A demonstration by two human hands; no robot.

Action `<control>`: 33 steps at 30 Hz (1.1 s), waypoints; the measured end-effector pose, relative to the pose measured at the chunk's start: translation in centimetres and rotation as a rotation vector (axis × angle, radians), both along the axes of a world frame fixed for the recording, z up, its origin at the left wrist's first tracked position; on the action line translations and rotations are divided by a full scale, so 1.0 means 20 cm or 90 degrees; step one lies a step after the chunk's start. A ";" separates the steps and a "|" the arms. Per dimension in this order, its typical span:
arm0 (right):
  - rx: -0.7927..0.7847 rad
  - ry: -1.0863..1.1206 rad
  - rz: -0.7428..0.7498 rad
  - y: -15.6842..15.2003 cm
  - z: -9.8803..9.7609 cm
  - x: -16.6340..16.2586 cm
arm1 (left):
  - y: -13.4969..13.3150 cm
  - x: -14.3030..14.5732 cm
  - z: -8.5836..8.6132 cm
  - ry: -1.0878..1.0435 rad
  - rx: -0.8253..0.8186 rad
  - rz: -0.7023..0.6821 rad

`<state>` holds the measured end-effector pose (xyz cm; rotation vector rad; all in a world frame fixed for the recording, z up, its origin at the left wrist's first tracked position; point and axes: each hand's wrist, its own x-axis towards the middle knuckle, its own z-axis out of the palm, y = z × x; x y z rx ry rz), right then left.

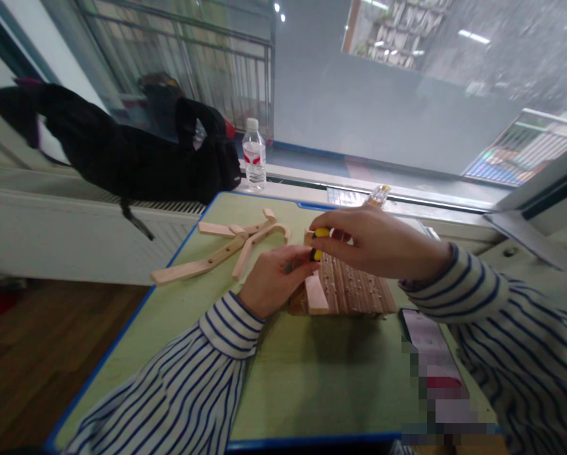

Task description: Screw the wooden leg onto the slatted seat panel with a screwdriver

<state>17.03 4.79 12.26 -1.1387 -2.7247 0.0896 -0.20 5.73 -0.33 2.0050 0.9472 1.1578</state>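
Note:
A short yellow-and-black screwdriver (321,234) stands over a pale wooden piece (316,296). My right hand (366,240) is closed round the top of its handle. My left hand (276,278) pinches lower down, thumb and forefinger at the screwdriver's lower end; its tip is hidden by my fingers. Beneath both hands, the wooden piece lies along the left side of a brown block of layered corrugated cardboard (359,287), whose top is dotted with small holes. Left of my left hand rest several joined wooden strips with dark screw holes (224,253).
The pale green table (274,385) has a blue edge. A phone (430,347) lies to the right, partly blurred out. On the windowsill are a water bottle (254,158) and a black bag (160,158). A clear yellow-topped object (378,196) sits behind my right hand.

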 end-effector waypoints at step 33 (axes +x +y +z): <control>0.006 -0.039 -0.004 0.00 0.01 0.00 | 0.00 0.00 -0.01 -0.008 0.001 0.005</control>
